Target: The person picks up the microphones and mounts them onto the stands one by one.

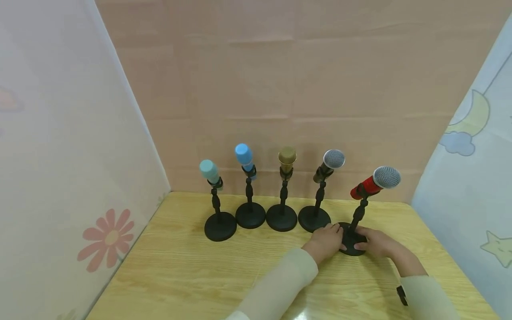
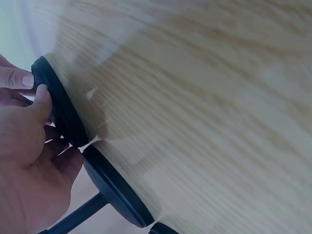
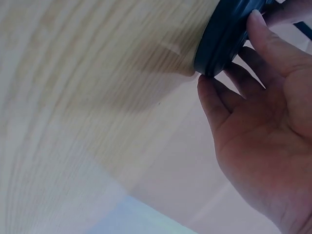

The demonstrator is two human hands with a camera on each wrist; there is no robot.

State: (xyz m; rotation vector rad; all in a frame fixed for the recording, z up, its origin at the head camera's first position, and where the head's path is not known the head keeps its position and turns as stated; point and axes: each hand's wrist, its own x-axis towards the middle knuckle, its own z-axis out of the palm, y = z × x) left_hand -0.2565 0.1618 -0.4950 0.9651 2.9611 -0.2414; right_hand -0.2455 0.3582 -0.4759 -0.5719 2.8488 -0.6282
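Observation:
A red microphone (image 1: 366, 188) with a silver mesh head tilts up in the clip of a black desk microphone stand (image 1: 352, 247), at the right end of a row. My left hand (image 1: 326, 242) grips the left side of its round base, thumb on the near edge. From the right, my right hand (image 1: 378, 243) holds the same base between thumb and fingers. In the left wrist view, the left fingers reach into the spot where this base (image 2: 66, 112) meets the neighbouring base (image 2: 119, 187). The right wrist view has the right thumb and fingertips at the base's rim (image 3: 222, 41).
Left of it stand more microphones on black stands: a black one with silver mesh (image 1: 326, 171), a gold one (image 1: 286, 161), a blue one (image 1: 244, 155) and a teal one (image 1: 210, 170). The wooden table (image 1: 180, 275) meets a tan backdrop (image 1: 240, 89) and patterned side panels (image 1: 60, 155).

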